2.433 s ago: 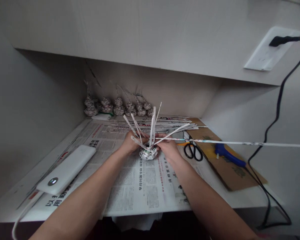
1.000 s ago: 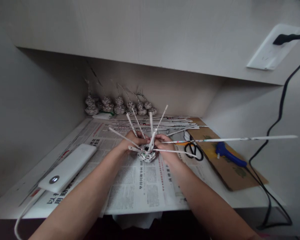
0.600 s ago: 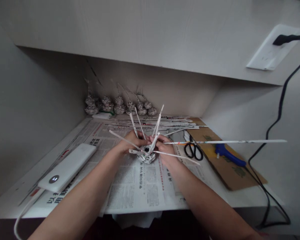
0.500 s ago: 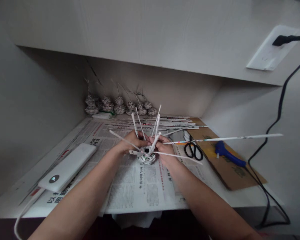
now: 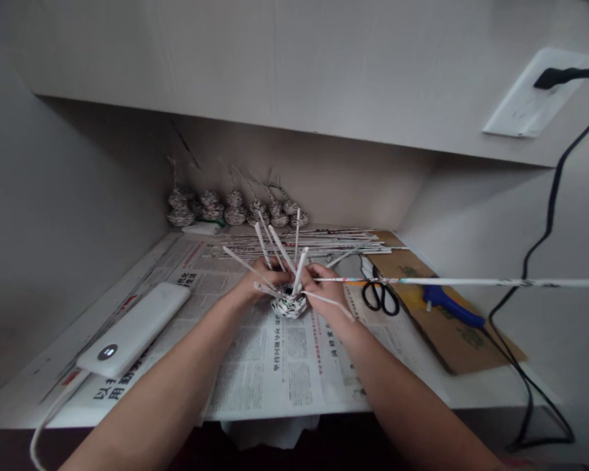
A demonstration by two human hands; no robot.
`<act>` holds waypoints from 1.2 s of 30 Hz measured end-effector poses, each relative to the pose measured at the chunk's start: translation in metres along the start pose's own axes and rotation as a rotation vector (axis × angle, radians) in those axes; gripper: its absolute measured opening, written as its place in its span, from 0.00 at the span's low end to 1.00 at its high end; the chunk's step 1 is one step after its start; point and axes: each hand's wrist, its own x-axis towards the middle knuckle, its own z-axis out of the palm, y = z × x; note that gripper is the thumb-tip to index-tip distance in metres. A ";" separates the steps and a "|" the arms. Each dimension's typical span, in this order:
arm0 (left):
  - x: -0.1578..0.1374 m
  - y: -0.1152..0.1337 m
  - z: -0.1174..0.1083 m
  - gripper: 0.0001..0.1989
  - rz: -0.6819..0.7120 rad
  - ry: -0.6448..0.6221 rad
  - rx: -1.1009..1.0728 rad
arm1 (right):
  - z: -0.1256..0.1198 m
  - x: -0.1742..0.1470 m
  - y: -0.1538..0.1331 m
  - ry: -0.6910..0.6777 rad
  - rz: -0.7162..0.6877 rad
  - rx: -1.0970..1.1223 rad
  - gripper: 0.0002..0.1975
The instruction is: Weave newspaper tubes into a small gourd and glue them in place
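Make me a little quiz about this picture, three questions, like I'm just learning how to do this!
1. Pick one: what colour is the handle of the tool lying on the cardboard?
A) red
B) blue
C) green

2. True or false: the white device with the round display lies nearer the left hand than the right hand.

3. Look and tell: what round thing is between the two hands, and what pokes out of it?

Key:
1. B, blue.
2. True.
3. A small woven piece, with white sticks poking out of it.
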 end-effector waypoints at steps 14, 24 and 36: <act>0.007 -0.008 -0.004 0.07 0.133 0.110 0.069 | -0.007 -0.008 -0.010 0.062 -0.117 -0.268 0.10; 0.018 -0.016 -0.004 0.10 0.194 0.374 -0.019 | -0.003 0.006 0.016 0.012 0.050 -0.088 0.09; 0.015 -0.029 0.024 0.15 0.170 0.388 -0.127 | 0.007 0.005 0.018 0.088 0.159 0.149 0.16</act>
